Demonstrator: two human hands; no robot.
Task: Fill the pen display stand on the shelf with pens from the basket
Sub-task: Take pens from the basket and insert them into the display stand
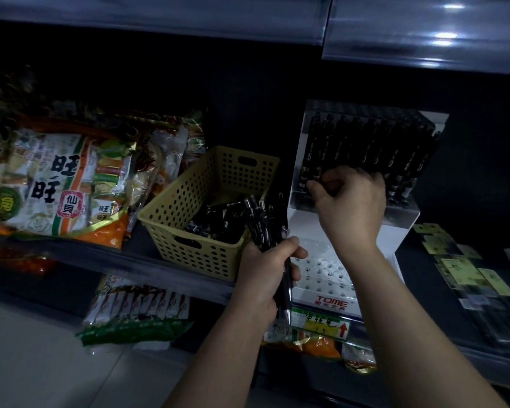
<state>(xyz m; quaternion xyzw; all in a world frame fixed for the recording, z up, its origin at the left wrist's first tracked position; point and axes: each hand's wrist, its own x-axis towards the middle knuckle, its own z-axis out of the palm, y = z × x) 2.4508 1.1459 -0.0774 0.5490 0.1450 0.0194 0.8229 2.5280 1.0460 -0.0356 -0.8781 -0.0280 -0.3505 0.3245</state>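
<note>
The left hand point(265, 260) grips slim black pens point(258, 219) beside the white tiered plastic display stand point(395, 240), while fingers point(362, 176) of the right hand point(351, 201) apparently pinch one into its upper row, next needing a free hole.

A shop: shelves of snack bags point(65, 178) and a price label point(324, 325).

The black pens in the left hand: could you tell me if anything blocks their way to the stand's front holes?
Nothing visible does: the left hand grips the black pens beside the open front holes of the white plastic display stand; the right hand is higher.
</note>
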